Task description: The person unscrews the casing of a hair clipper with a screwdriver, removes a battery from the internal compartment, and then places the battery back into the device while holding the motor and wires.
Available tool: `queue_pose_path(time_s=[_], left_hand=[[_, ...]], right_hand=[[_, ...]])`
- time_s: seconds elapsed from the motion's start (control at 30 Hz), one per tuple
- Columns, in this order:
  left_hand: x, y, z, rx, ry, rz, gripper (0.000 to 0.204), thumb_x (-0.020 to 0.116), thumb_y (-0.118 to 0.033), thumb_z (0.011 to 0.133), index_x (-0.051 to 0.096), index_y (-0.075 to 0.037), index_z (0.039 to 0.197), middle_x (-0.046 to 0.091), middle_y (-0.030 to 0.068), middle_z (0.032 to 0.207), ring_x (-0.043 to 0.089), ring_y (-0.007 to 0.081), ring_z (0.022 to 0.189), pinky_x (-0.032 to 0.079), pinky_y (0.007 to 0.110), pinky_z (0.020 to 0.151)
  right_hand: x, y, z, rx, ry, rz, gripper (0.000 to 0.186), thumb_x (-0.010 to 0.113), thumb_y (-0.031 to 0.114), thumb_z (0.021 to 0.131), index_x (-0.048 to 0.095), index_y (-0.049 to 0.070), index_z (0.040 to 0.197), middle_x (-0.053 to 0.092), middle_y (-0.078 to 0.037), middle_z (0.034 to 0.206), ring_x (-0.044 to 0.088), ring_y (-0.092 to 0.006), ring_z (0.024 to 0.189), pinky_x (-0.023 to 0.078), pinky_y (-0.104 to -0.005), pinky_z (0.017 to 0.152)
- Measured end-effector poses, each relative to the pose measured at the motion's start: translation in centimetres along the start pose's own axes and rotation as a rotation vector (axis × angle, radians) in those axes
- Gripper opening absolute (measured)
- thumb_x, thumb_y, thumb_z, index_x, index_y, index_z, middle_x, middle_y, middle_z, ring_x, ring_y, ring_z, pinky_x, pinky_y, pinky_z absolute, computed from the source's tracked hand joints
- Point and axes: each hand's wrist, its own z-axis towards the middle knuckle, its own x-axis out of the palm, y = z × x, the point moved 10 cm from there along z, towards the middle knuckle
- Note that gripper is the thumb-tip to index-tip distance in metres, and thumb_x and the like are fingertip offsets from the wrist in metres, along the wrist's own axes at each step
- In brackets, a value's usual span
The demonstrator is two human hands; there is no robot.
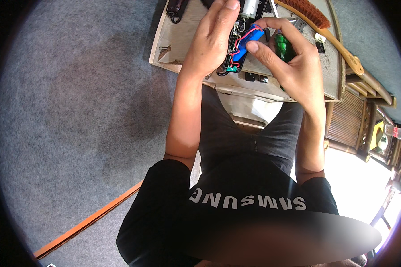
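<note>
An opened black handheld device (231, 53) lies in my left hand (213, 42), whose fingers wrap its left side. Inside it show a silver motor (250, 8), a strip of circuit board and, at the near end, a small green board (231, 69). My right hand (294, 55) has thumb and index finger at a blue cylindrical battery (248, 42) with red and dark wires, tilted partly out of the housing. Under the right hand sits a shiny green translucent object (282, 46), mostly hidden, its kind unclear.
The wooden tabletop (165, 38) has chipped edges. A dark piece with a loop (175, 11) lies far left. A red-bristled brush (305, 12) with a wooden handle lies far right, near a small white connector (320, 38). A bamboo chair (345, 122) stands to the right.
</note>
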Motion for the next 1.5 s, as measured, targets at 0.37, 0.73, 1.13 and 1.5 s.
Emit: queue_pose_path(time_s=[0.37, 0.73, 1.13, 1.5], left_hand=[[-1.3, 1.0, -0.8, -0.162, -0.189, 0.123, 0.067, 0.051, -0.042, 0.115, 0.045, 0.012, 0.154, 0.051, 0.0223, 0.158, 0.046, 0.0249, 0.148, 0.038, 0.033, 0.122], [0.5, 0.5, -0.7, -0.267, -0.097, -0.355, 0.05, 0.043, -0.043, 0.117, 0.067, 0.0, 0.125, 0.076, 0.0103, 0.092, 0.073, 0.0179, 0.073, 0.06, 0.029, 0.065], [0.0, 0.2, -0.8, -0.252, -0.098, -0.309, 0.056, 0.04, -0.047, 0.116, 0.065, 0.002, 0.126, 0.076, 0.0159, 0.091, 0.076, 0.0217, 0.071, 0.064, 0.031, 0.065], [-0.6, 1.0, -0.9, -0.274, -0.224, -0.413, 0.057, 0.039, -0.051, 0.116, 0.065, -0.001, 0.121, 0.074, 0.0141, 0.085, 0.072, 0.0221, 0.062, 0.061, 0.033, 0.055]], right_hand=[[-0.1, -1.3, -0.2, 0.166, 0.066, 0.254, 0.025, 0.085, 0.025, 0.094, 0.069, 0.006, 0.091, 0.06, 0.006, 0.068, 0.051, -0.0014, 0.064, 0.038, -0.0212, 0.057], [0.5, -0.9, -0.5, 0.212, 0.147, 0.202, 0.026, 0.084, 0.027, 0.094, 0.069, 0.005, 0.089, 0.06, 0.004, 0.063, 0.051, -0.0011, 0.059, 0.037, -0.0225, 0.054], [0.0, -0.5, -0.5, 0.177, 0.109, 0.248, 0.021, 0.084, 0.019, 0.092, 0.068, 0.005, 0.092, 0.063, 0.004, 0.069, 0.058, -0.0017, 0.066, 0.045, -0.0206, 0.061], [-0.6, -1.8, -0.4, 0.219, 0.022, 0.239, 0.024, 0.085, 0.019, 0.091, 0.067, 0.004, 0.094, 0.063, 0.004, 0.078, 0.056, -0.0021, 0.073, 0.045, -0.021, 0.065]])
